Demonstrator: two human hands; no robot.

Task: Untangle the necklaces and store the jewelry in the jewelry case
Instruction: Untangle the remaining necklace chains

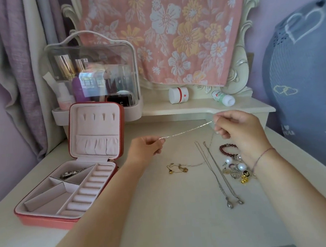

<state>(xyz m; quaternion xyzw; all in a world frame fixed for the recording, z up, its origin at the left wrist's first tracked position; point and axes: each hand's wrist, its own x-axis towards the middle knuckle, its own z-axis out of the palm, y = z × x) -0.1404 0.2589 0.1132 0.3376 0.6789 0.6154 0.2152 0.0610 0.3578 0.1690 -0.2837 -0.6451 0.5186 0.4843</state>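
I'd say it's early days on this one. The coral jewelry case sits open on the left of the desk. It has soft pink lining, one silvery piece in a back compartment, and bare ring rolls. My left hand pinches one end of a thin silver chain and my right hand pinches the other, so it's stretched taut in the air. Below are a small gold chain, two long pendant necklaces, and a heap of pearls, red beads and rings, none stored yet.
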